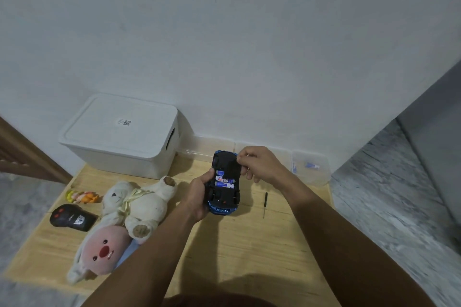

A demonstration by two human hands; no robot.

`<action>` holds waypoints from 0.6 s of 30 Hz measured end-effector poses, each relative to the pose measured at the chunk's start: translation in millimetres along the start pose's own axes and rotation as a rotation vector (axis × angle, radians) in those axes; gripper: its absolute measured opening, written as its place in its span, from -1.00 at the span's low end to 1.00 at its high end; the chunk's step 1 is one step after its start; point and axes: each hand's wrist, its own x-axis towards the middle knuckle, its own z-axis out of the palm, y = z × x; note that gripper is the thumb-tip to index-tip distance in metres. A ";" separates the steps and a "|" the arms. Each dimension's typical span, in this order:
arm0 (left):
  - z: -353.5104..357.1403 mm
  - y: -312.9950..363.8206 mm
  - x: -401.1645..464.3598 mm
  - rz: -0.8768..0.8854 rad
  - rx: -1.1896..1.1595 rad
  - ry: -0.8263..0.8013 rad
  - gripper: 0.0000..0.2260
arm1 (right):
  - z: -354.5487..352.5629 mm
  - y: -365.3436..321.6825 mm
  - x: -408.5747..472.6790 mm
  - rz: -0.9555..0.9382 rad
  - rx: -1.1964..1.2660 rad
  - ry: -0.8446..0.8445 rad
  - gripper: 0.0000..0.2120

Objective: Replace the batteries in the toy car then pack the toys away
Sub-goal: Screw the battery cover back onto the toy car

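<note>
Holding: my left hand (198,197) is wrapped around the toy car (225,182), lifted above the worktop (249,244) and turned belly-up so the battery bay faces me.
Batteries (225,181): cells lie side by side in the open bay; I cannot tell whether they are the old ones or the new ones.
Right hand (259,163): fingers pinched at the car's far end, seemingly on the dark cover; I cannot tell exactly what they hold.
Screwdriver (265,203): lying just right of the car, within reach for the cover screw, I judge.
Clear tray (311,167): at the back right, with small blue pieces inside, too small to identify.
Toys: two plush animals (129,212), a remote (72,218) and a small figure (82,196) wait on the left.
White box (122,136): lid on, behind the toys, likely where they go.
</note>
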 end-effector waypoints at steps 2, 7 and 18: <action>0.7 -0.3 -0.6 -0.007 0.000 0.003 -0.62 | -1.1 -1.0 -0.7 0.023 0.029 -0.008 -0.82; -0.2 -1.2 -1.1 -0.009 -0.005 0.006 -0.63 | -1.7 -2.5 -1.1 -0.015 -0.079 0.017 -0.87; 0.7 1.5 -2.4 0.010 0.022 -0.024 -0.64 | 1.9 -1.6 3.4 -0.125 -0.174 -0.009 -0.77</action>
